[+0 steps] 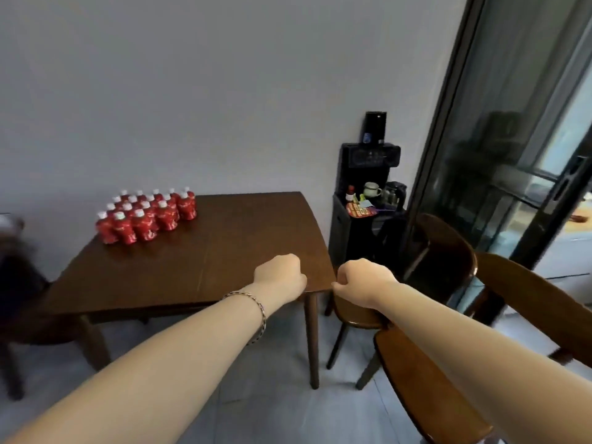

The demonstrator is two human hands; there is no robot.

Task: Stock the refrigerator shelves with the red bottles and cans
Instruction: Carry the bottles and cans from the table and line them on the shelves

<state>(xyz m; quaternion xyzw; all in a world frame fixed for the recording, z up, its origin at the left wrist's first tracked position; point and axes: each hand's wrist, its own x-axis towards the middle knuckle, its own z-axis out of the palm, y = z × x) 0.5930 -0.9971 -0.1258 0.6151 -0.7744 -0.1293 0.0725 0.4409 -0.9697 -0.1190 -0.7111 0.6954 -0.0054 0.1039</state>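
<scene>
Several small red bottles (147, 216) with white caps stand packed together at the far left corner of a dark wooden table (205, 261). My left hand (279, 273) hovers over the table's near right part, fingers curled shut, holding nothing; a bracelet sits on that wrist. My right hand (363, 277) is a loose fist just past the table's right corner, also holding nothing. Both hands are well short of the bottles. No refrigerator or cans are in view.
Wooden chairs (426, 376) stand at the right and below my right arm; another dark chair (19, 283) is at the left. A black water dispenser (368, 200) with cups stands against the wall. A dark-framed glass sliding door (499, 139) fills the right side.
</scene>
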